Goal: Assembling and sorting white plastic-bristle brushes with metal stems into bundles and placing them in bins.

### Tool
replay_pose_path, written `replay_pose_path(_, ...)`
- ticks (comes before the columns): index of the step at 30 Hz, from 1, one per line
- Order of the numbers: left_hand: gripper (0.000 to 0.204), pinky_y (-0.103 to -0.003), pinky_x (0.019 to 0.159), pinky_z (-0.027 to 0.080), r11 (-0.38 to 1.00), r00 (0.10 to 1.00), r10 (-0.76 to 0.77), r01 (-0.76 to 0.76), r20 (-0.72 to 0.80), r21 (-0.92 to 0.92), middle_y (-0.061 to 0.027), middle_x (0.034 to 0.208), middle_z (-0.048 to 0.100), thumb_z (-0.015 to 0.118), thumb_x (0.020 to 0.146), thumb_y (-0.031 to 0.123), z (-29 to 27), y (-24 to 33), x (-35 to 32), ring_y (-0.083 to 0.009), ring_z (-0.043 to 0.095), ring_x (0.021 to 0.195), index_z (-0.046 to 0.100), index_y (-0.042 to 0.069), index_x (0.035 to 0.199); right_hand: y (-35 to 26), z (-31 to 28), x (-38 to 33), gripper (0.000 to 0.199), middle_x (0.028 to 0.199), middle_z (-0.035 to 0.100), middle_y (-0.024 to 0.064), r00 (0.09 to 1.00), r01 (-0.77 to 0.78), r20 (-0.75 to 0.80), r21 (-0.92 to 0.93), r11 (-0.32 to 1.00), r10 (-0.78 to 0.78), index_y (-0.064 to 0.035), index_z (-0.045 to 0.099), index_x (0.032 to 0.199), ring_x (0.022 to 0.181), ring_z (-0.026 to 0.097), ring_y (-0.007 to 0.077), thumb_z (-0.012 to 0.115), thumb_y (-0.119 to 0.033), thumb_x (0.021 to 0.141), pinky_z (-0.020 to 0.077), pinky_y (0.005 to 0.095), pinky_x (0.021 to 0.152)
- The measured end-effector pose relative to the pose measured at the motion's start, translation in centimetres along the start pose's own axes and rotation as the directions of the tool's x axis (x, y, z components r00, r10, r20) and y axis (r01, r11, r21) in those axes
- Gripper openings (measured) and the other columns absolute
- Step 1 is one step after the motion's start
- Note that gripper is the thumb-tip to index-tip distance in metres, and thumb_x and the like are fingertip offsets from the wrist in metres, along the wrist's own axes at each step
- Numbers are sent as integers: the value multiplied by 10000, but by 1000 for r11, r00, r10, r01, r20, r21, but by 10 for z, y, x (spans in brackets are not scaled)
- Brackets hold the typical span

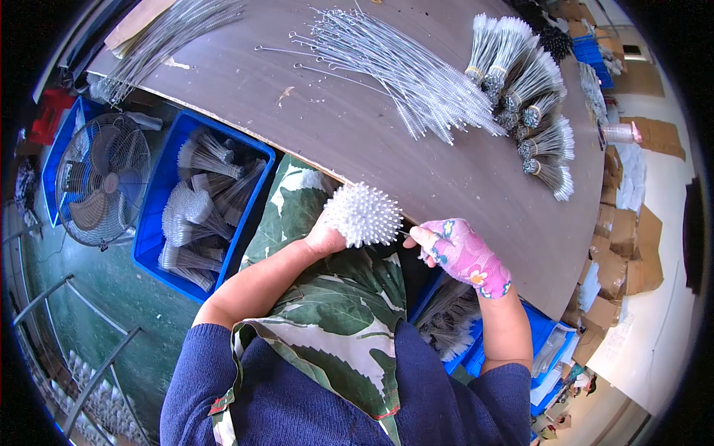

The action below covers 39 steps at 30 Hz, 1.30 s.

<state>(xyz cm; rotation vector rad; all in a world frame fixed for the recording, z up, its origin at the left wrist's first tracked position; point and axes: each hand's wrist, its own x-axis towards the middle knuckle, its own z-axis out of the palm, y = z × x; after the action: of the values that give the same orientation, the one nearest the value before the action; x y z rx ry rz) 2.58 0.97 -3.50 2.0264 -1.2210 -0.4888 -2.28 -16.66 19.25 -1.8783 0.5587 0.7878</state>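
My left hand (326, 235) is closed around a bundle of thin wire brushes (364, 215), its round cluster of white bristle tips facing up at the table's near edge. Just to the right, my right hand (465, 256), in a pink flowered fingerless glove, pinches a thin dark wire beside the bundle. Whether that wire belongs to the bundle I cannot tell. Farther off on the table lies a loose heap of long wire brushes with looped ends (401, 67). At its right are several tied bundles of white-tipped brushes (532, 82).
The brown table (327, 126) spans the far side. More thin wires (175, 41) lie at its left end. A blue crate (167, 171) of brush bundles stands left, beside a floor fan (104, 182). Another blue bin (476, 357) sits under my right arm. Cardboard boxes (617, 253) line the right.
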Motion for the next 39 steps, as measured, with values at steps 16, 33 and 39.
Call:
replay_pose_path(16, 400, -423, 1032, 304, 999, 996, 17, -13, -88, 48, -79, 1297, 449, 375, 929, 317, 15, -10, -2, -261, 413, 1210, 422, 167, 1297, -4, -4, 0, 349, 580, 523, -26, 992, -95, 97, 198, 976, 77, -13, 655, 824, 509, 459, 36, 510, -317, 913, 353, 194, 479)
replay_pose_path(33, 398, -427, 998, 342, 996, 988, 67, -58, -140, 69, -87, 1254, 485, 391, 920, 320, 26, -19, -3, -256, 442, 1178, 444, 152, 1277, -5, -5, 7, 339, 613, 545, -5, 992, 126, 26, -74, 989, -124, -17, 652, 800, 556, 477, 65, 514, -310, 898, 387, 223, 533)
replay_pose_path(39, 394, -432, 994, 349, 987, 978, 122, -102, -167, 123, -84, 1249, 487, 368, 928, 318, 26, -20, -3, -273, 455, 1168, 447, 151, 1275, -5, -15, 7, 345, 609, 531, -9, 998, -39, 45, 48, 998, 36, 2, 648, 819, 540, 458, 52, 524, -311, 897, 380, 204, 519)
